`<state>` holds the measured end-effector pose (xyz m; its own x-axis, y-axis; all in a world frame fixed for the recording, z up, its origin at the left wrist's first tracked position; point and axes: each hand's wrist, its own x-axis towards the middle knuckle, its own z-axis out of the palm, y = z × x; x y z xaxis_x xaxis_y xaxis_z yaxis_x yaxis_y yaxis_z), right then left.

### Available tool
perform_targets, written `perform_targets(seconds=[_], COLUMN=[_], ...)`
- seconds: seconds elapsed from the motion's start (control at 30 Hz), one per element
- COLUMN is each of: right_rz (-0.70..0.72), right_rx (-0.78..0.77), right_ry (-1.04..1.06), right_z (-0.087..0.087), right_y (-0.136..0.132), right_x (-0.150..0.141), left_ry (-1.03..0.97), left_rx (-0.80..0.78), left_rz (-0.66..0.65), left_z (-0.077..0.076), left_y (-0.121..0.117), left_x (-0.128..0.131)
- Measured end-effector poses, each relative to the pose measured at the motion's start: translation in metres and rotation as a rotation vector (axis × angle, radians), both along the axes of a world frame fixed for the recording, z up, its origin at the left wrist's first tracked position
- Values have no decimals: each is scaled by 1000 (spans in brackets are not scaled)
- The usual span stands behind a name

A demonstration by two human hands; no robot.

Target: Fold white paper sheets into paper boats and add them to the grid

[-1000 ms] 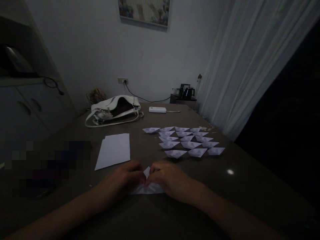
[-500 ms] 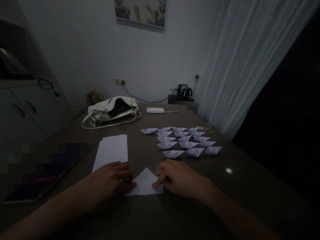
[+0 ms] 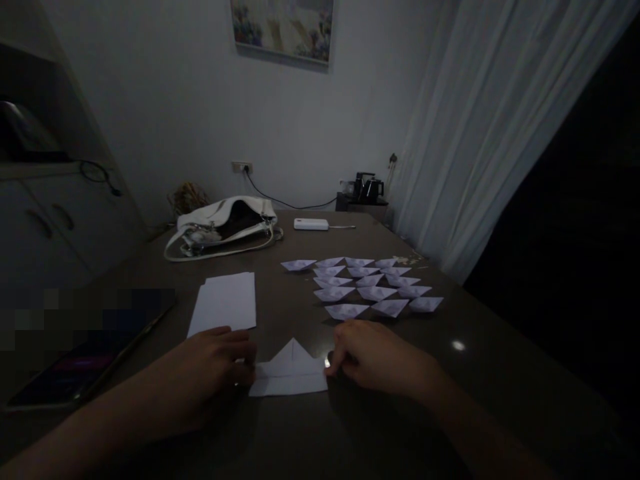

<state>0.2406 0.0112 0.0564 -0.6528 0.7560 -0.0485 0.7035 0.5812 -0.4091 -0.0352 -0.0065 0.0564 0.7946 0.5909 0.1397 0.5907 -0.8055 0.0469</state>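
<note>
A half-folded white paper [image 3: 290, 372], with a triangular peak over a flat band, lies on the dark table [image 3: 500, 393] in front of me. My left hand [image 3: 215, 360] presses its left end with curled fingers. At the paper's right end, my right hand [image 3: 373, 357] pinches the corner. Beyond them, several finished paper boats [image 3: 367, 285] lie in rows. A stack of blank white sheets [image 3: 225, 303] rests just past my left hand.
A white handbag [image 3: 225, 223] and a white power bank [image 3: 311, 224] with a cable lie at the far side. A phone and a pen [image 3: 125, 343] sit at the left. A curtain [image 3: 480, 133] hangs at the right, a kettle [image 3: 365, 187] behind.
My hands have moved apart from the paper's middle to its two ends. The fold has opened out into a peak with a flat band below.
</note>
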Motion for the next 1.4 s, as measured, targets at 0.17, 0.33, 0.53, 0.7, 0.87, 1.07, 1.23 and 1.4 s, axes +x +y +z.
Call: perform_targets(seconds=[0.17, 0.33, 0.53, 0.7, 0.87, 1.07, 1.23, 1.4], right_rz=[25, 43, 6, -28, -49, -99, -51, -146], right_rx=[22, 154, 176, 72, -229, -378, -465, -621], right_ry=[29, 123, 138, 315, 640, 828, 892, 1000], right_z=[-2, -9, -26, -34, -36, -35, -48, -58], right_y=[3, 5, 8, 11, 9, 7, 10, 18], right_x=[-2, -11, -21, -26, -34, -40, -47, -50], left_ry=[-64, -233, -330, -391, -509, -643, -599, -598], left_rx=[-89, -219, -330, -365, -416, -329, -315, -372], left_rz=[154, 273, 303, 322, 318, 322, 356, 399], left_z=[-16, -42, -44, -43, -45, -45, -43, -41], left_y=[3, 6, 5, 5, 4, -4, -9, -3], left_x=[10, 16, 20, 17, 14, 17, 22, 22])
